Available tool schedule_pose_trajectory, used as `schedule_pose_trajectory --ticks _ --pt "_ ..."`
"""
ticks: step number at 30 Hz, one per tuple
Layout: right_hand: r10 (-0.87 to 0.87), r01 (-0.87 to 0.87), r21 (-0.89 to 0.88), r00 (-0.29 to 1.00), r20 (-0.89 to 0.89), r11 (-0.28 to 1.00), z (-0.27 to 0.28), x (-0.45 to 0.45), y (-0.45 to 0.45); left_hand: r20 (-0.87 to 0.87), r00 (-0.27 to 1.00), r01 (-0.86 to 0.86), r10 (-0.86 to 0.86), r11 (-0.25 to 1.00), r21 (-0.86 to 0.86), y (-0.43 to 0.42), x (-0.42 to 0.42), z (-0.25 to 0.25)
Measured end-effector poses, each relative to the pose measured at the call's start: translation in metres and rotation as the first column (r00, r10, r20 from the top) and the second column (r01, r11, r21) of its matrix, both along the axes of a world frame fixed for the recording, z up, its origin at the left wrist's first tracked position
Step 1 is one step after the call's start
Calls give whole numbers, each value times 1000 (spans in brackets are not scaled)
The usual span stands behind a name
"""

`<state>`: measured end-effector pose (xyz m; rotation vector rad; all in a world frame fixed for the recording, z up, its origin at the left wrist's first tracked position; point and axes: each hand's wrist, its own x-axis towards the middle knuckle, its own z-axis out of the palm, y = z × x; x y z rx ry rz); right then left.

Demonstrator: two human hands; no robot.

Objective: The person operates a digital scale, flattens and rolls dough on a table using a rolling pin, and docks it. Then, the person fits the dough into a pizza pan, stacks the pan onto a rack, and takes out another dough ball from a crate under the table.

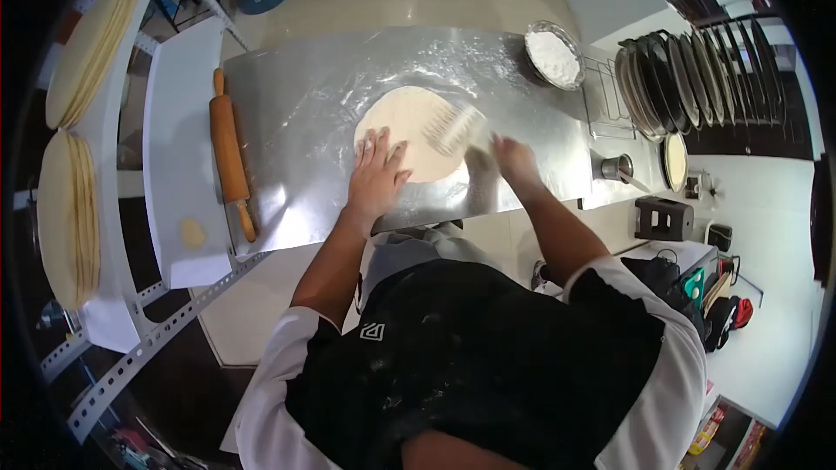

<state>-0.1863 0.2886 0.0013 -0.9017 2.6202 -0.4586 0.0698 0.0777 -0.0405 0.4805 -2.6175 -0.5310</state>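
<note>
Dough round, pale and flat, lies mid-table on a steel worktop. The person's left hand rests on its left side, palm down, fingers spread, gripping nothing. The right hand is curled closed around a dough docker, blurred over the dough's right side. A wooden rolling pin lies at the worktop's left edge; a bowl of white powder sits far right.

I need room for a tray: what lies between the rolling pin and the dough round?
Head view: between rolling pin and dough round, only steel tabletop with some whitish smudges.
</note>
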Motion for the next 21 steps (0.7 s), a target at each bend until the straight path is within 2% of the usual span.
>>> schedule_pose_trajectory --ticks 2,4,6,8,10,11,13,14,16,18,20,21 --pt "-158 149 111 984 78 983 28 12 74 -23 1000 -14 14 999 -32 3 -8 14" --pt "-352 341 99 926 137 935 40 9 119 -31 999 22 -24 998 -54 11 -27 26" --pt "-472 462 94 863 180 882 50 4 146 -82 984 170 -161 978 118 28 -67 38" --pt "-637 709 -97 678 368 699 46 -8 161 -146 945 322 -291 907 273 56 -112 56" --pt "-671 764 -166 632 387 624 33 -26 188 -195 896 445 -400 821 359 98 -152 84" --pt "-678 786 -224 613 405 577 24 -38 198 -188 884 467 -427 816 342 118 -171 92" --pt "-676 811 -329 586 447 484 10 -71 217 -173 802 593 -572 723 355 152 -202 105" --pt "-672 816 -337 578 462 470 7 -93 228 -166 798 592 -579 704 393 169 -213 109" --pt "-659 743 -379 666 349 551 -1 -131 253 -130 794 585 -594 689 427 199 -232 113" --pt "-638 673 -385 734 234 632 -15 -153 280 -69 800 528 -597 643 555 227 -243 107" --pt "-585 645 -204 758 287 736 -27 -185 291 -16 797 493 -604 635 595 254 -257 103" --pt "-579 643 -211 760 296 736 -34 -196 295 18 795 462 -607 624 631 265 -266 102"
